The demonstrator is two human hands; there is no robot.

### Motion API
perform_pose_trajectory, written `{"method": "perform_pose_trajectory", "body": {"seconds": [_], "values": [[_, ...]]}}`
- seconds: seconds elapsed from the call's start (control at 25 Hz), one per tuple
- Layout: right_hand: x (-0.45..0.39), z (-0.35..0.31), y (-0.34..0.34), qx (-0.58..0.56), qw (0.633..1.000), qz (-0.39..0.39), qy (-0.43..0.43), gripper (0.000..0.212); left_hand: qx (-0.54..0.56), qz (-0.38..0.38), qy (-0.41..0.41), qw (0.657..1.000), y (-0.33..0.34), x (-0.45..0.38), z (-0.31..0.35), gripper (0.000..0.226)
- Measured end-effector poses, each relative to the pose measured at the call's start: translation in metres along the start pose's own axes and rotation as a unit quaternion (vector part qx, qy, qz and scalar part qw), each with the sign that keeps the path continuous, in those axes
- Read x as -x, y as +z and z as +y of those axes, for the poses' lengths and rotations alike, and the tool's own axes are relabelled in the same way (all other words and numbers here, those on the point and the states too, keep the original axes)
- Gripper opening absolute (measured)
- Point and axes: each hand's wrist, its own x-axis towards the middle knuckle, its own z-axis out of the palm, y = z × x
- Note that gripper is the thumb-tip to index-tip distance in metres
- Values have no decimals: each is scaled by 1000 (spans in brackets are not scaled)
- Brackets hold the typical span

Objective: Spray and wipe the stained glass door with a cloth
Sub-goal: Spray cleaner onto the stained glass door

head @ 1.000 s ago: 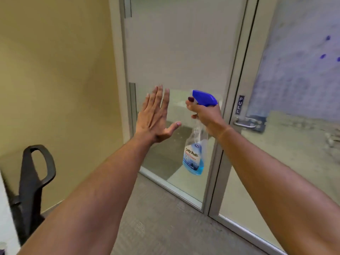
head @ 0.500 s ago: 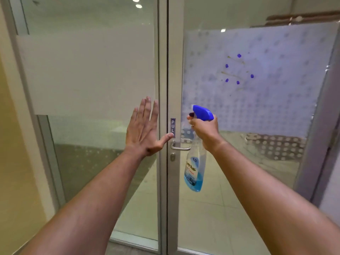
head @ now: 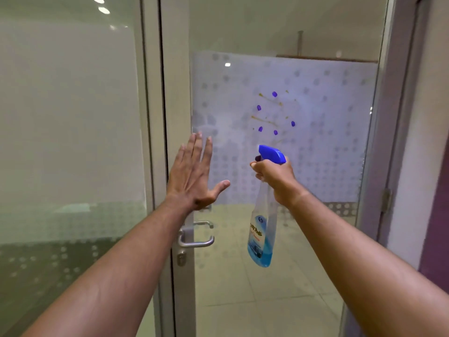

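Note:
The glass door (head: 315, 239) fills the right half of the view, with a frosted dotted band across its middle. Purple blobs and yellowish streaks, the stains (head: 273, 113), sit on that band just above my right hand. My right hand (head: 274, 178) grips a clear spray bottle (head: 261, 229) with a blue trigger head and blue liquid, nozzle pointing left and slightly up at the glass. My left hand (head: 194, 176) is raised flat, fingers together and thumb out, near the door's left edge, holding nothing. No cloth is in view.
A metal lever handle (head: 196, 235) with a lock below it sits on the door's left stile. A fixed glass panel (head: 68, 142) stands to the left. A hinge (head: 386, 199) and a purple wall (head: 435, 215) border the door on the right.
The view has swung right and closer, from the side panel and chair to the stained door. Both hands stay raised; the stains now sit just above the bottle's nozzle.

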Motion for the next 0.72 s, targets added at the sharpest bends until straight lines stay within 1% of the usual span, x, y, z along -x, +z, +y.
{"method": "perform_pose_trajectory", "body": {"seconds": [0.08, 0.2, 0.36, 0.52, 0.64, 0.72], "values": [[-24, -1, 2, 15, 1000, -7, -6, 21, 9, 13, 6, 1000, 18, -25, -1, 107], [-62, -2, 5, 27, 999, 5, -20, 23, 14, 33, 11, 999, 44, -63, -1, 106], [-115, -10, 13, -5, 999, 15, -40, 15, 18, 57, 4, 998, 70, -104, 5, 106], [-162, -25, 24, -16, 998, -5, -59, 25, -1, 80, -15, 997, 82, -143, 4, 105], [-188, -38, 34, -30, 998, -8, -62, 26, -13, 90, -16, 996, 85, -165, 0, 105], [-201, -47, 41, -44, 997, -3, -60, 33, -17, 92, -16, 996, 87, -174, -3, 105]]}}
